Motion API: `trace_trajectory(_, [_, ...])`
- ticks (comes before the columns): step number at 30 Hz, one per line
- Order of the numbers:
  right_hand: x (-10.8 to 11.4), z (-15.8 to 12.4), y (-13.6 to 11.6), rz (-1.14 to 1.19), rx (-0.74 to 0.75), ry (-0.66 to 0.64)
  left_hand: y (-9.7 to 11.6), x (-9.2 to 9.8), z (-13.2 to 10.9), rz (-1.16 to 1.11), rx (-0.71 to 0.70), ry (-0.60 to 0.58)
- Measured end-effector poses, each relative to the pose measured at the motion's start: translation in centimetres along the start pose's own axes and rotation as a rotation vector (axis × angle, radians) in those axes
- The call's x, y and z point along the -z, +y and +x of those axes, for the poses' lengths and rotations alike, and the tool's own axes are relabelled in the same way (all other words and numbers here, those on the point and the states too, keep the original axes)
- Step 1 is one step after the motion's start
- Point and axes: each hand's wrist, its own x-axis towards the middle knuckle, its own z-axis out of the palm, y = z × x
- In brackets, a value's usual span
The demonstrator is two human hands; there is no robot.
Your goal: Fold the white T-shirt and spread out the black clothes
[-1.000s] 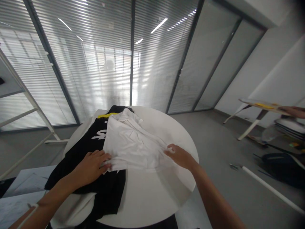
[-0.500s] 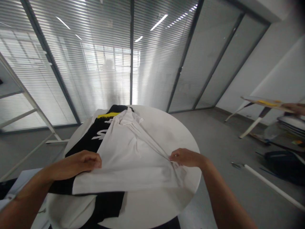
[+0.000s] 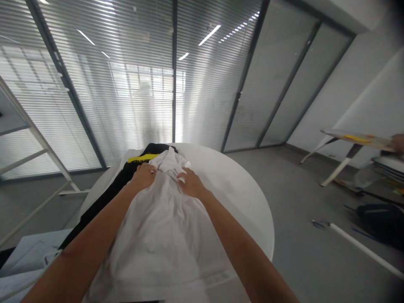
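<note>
A white short-sleeved shirt (image 3: 160, 248) lies spread over the table, its collar (image 3: 170, 160) at the far end and its lower part running toward me. My left hand (image 3: 144, 176) has its fingers curled into the cloth just left of the collar. My right hand (image 3: 190, 183) lies on the cloth just right of the collar, with its fingers reaching toward it. Beneath the shirt is a black garment (image 3: 107, 212) with a yellow band (image 3: 142, 158). Both rest on a round white table (image 3: 243, 206).
At the right, a person's hand (image 3: 398, 143) is at a board on a trestle stand (image 3: 353, 139). A dark bag (image 3: 381, 223) and a white rod (image 3: 362, 248) lie on the floor. A white frame (image 3: 31, 143) stands at the left, before glass walls with blinds.
Both hands have moved from the shirt's sides to near its collar and now sit close together. The shirt now stretches further toward me and covers more of the black garment.
</note>
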Motion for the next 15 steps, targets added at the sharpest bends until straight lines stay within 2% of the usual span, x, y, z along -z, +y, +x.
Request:
trace_trajectory(5, [-2.2, 2.4, 0.2, -0.016, 0.04, -0.077, 0.0, -2.9, 1.7, 0.031, 0.086, 0.019])
trace_trajectory(8, [-3.3, 2.7, 0.6, 0.021, 0.054, -0.121, -0.1, -4.4, 1.8, 0.075, 0.115, 0.091])
trace_trajectory(12, [-4.0, 2.5, 1.5, 0.12, -0.054, -0.097, -0.7, -5.7, 1.5, 0.098, 0.109, 0.184])
trace_trajectory(15, [-3.1, 2.6, 3.3, 0.148, -0.161, -0.052, -1.3, -5.8, 1.5, 0.052, 0.14, 0.225])
